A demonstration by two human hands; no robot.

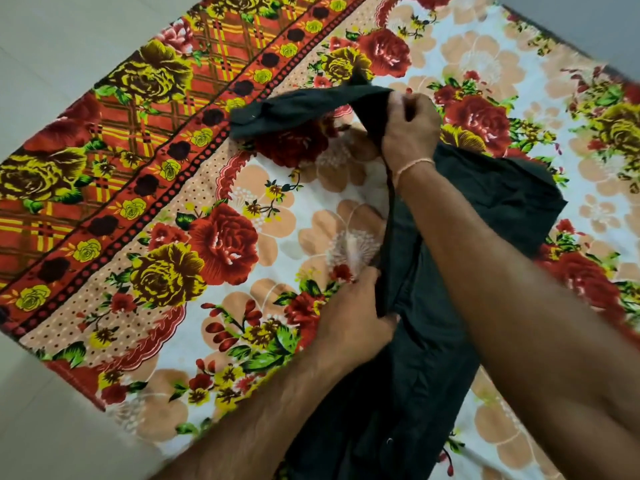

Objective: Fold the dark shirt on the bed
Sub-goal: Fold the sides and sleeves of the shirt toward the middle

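The dark shirt [433,341] lies on the flowered bedsheet [242,188], running from the lower middle up to the right. My right hand [408,129] grips the shirt's upper left edge near the shoulder and holds it lifted; a sleeve [294,112] hangs out to the left from that grip. My left hand [349,306] pinches the same left edge lower down, near the shirt's middle. The edge runs taut between both hands. My forearms hide part of the shirt's body.
The bedsheet has a red and yellow checked border [114,140] on the left and a white floral field on the right. Pale floor [45,46] shows beyond the sheet's edges at top left and bottom left.
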